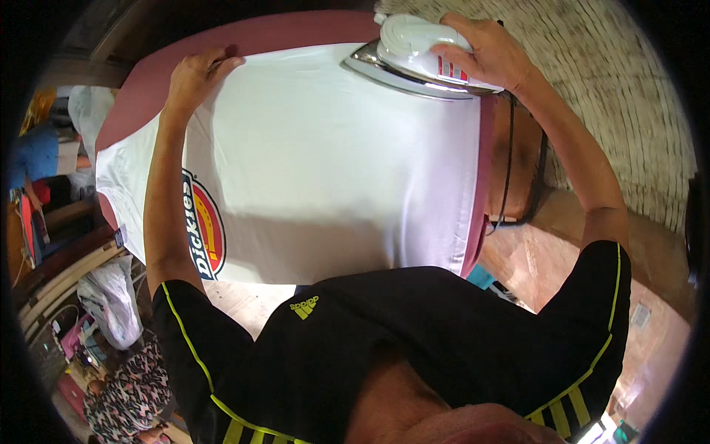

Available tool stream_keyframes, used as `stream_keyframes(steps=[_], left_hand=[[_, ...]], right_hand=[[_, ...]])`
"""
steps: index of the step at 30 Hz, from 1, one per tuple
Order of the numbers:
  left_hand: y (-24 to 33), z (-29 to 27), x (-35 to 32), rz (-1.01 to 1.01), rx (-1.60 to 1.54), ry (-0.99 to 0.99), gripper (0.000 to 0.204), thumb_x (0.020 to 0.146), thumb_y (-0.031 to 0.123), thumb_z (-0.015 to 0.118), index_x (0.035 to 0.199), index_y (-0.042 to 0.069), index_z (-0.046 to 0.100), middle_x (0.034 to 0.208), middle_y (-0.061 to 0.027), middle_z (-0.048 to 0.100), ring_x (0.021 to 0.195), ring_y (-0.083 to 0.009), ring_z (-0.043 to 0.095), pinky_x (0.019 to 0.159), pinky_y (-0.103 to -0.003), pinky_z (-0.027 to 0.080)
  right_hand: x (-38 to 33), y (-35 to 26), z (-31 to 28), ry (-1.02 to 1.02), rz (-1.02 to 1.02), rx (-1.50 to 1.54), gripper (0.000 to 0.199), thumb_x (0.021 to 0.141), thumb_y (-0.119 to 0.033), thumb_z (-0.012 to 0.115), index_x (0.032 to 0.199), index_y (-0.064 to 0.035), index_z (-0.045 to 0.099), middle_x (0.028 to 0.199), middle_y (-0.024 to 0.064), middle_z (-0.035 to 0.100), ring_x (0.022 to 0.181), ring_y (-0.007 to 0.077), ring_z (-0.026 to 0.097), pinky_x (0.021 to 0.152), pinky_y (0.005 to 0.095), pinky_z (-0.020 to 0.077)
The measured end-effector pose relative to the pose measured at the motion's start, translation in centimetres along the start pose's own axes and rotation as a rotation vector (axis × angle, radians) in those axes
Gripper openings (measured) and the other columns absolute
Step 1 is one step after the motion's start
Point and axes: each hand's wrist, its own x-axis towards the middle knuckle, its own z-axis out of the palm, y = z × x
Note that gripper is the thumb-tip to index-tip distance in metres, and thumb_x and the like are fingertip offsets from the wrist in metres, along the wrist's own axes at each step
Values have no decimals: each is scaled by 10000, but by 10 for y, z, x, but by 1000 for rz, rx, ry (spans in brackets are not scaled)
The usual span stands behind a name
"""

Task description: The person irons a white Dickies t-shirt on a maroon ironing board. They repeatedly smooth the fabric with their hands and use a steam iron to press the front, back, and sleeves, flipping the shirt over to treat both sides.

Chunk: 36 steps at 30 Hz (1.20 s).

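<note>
A white T-shirt (pixel 318 148) with a dark blue, red and yellow printed logo lies spread over a maroon ironing board (pixel 296 33). My right hand (pixel 492 55) is wrapped round the handle of a white iron (pixel 418 44) with a shiny metal soleplate. The iron rests on the shirt's far right corner, its tip pointing left. At the far left edge of the cloth, my left hand (pixel 198 74) has its thumb and fingertips closed on the shirt's border. The shirt's near edge hangs close to my body, and my left forearm crosses over its left part.
A dark cord (pixel 510 163) hangs down on the right beside a brown surface. Beyond it is a rough, pale striped wall (pixel 599 81). A plastic bag (pixel 111 300) and mixed items are at the left. A person in patterned clothing (pixel 129 392) is at the lower left.
</note>
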Motion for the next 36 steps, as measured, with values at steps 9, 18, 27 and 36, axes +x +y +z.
stream_keyframes(steps=[9,18,27,36], left_hand=[[-45,-42,-18,-203,-353,-205,264,951,275,682,1098,57,705,1024,-100,729,865,-214,688,817,-330,542],[-51,-30,-32,-255,-474,-25,250,981,193,648,1172,34,676,999,-58,708,895,-145,650,844,-279,521],[-43,-17,-49,-340,-519,219,210,963,73,649,1171,41,646,1092,-89,724,980,-150,678,892,-284,531],[-35,-33,-45,-322,-552,192,83,872,49,688,941,9,663,881,-125,680,814,-253,666,687,-374,514]], right_hand=[[77,-60,27,-8,-94,99,292,932,-331,680,979,-47,628,710,152,642,602,342,613,582,396,484],[140,-142,44,10,42,83,422,936,-405,637,986,11,596,808,283,668,797,461,668,681,521,516],[176,-174,60,41,91,63,426,942,-401,636,1030,15,605,811,289,666,821,476,661,718,528,519],[134,-168,59,-106,55,169,348,939,-368,673,1027,-38,610,754,160,648,632,361,619,585,414,480]])
